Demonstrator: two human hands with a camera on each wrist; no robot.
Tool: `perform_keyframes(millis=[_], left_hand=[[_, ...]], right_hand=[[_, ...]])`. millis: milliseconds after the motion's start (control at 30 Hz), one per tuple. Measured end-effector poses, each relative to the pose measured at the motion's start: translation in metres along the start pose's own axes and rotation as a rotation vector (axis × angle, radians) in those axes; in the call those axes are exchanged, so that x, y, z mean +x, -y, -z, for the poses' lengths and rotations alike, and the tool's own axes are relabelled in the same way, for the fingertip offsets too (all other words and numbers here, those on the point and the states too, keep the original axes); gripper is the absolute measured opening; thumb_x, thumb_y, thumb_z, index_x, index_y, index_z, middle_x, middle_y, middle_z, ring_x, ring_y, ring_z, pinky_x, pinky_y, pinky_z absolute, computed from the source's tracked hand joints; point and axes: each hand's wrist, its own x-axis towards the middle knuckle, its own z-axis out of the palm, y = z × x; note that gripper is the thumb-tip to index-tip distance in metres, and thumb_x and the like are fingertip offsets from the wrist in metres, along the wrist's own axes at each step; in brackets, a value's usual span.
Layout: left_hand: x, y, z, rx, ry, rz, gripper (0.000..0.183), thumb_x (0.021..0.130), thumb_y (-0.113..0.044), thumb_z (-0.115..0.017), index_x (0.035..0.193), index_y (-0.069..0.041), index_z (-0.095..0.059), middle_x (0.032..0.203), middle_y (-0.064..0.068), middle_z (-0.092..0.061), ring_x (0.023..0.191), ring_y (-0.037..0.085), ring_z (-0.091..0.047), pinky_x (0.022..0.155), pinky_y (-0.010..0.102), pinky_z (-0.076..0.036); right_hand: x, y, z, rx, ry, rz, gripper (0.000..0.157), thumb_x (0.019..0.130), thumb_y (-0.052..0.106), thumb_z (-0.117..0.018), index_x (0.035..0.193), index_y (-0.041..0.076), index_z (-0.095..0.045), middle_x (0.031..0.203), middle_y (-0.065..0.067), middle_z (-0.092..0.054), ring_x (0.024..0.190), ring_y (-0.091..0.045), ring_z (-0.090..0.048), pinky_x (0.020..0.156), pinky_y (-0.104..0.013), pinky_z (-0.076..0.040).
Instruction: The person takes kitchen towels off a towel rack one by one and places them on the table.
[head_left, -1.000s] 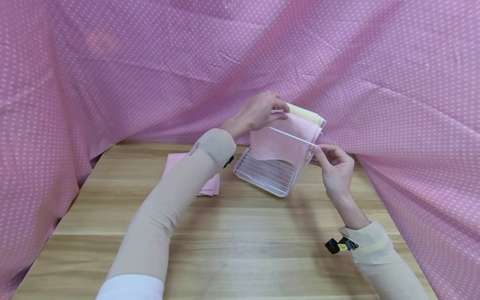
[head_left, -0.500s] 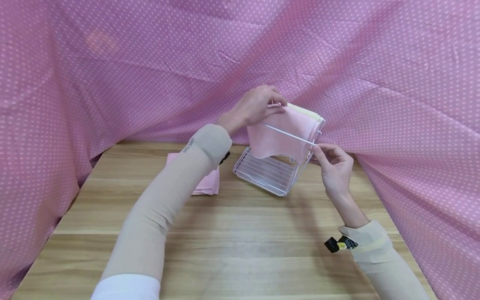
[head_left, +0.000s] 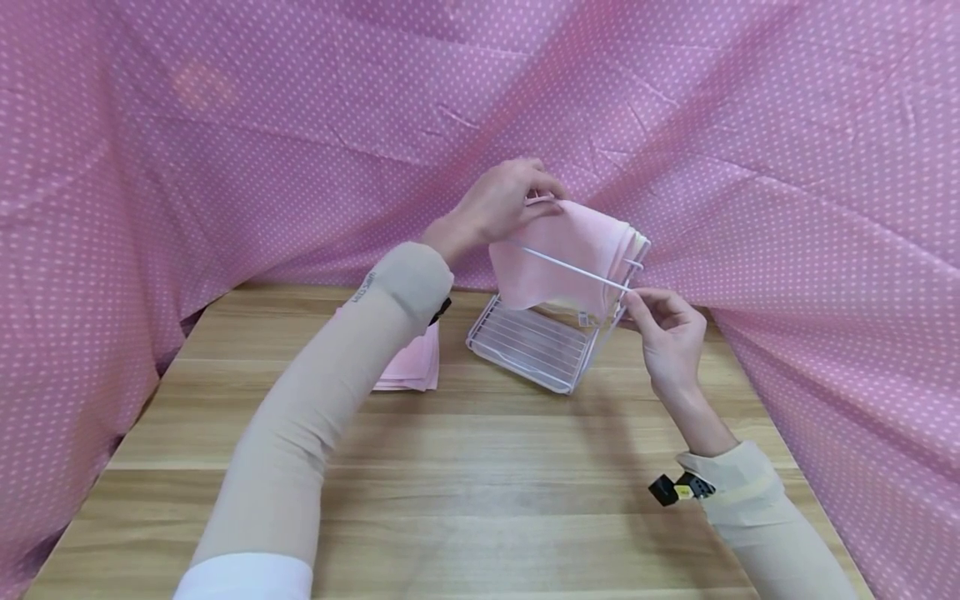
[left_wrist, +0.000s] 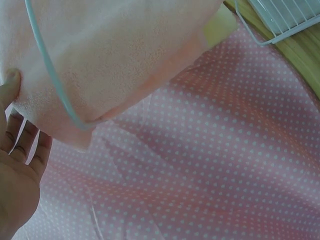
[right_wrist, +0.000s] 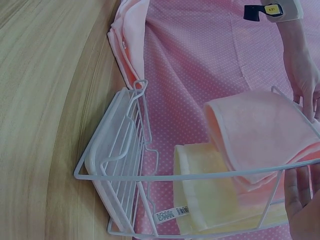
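Note:
My left hand [head_left: 501,200] pinches the top edge of a folded pink towel [head_left: 558,258] in the head view. The towel hangs over a white wire rack [head_left: 528,346] with a tray-like base, behind the rack's thin upper bar. Thumb and fingers of my right hand [head_left: 672,340] grip the right end of that bar. In the right wrist view a yellow towel [right_wrist: 210,185] with a small printed label [right_wrist: 171,214] hangs beside the pink one. The left wrist view shows my left thumb on the fluffy pink cloth, the bar crossing in front.
A stack of folded pink cloths [head_left: 412,367] lies on the wooden table [head_left: 480,500], left of the rack and partly behind my left forearm. Pink dotted fabric [head_left: 315,125] hangs close behind the rack and along both sides of the table.
My left hand has moved up and a little left, drawing the pink towel with it. Its lower edge sits higher, and the label shows beneath. My right hand has stayed on the bar.

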Motion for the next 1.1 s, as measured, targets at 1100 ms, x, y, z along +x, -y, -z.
perform_keyframes(millis=[1100], left_hand=[[-0.01, 0.003, 0.04, -0.088, -0.183, 0.008, 0.025, 0.102, -0.024, -0.071, 0.12, -0.007, -0.075, 0.102, 0.009, -0.068, 0.094, 0.017, -0.06, 0.089, 0.027, -0.053]], right_hand=[[0.0, 0.002, 0.0, -0.02, 0.014, 0.004, 0.013, 0.095, -0.004, -0.072, 0.093, 0.007, -0.077, 0.082, 0.001, -0.078, 0.073, -0.01, -0.076, 0.07, -0.026, -0.065]])
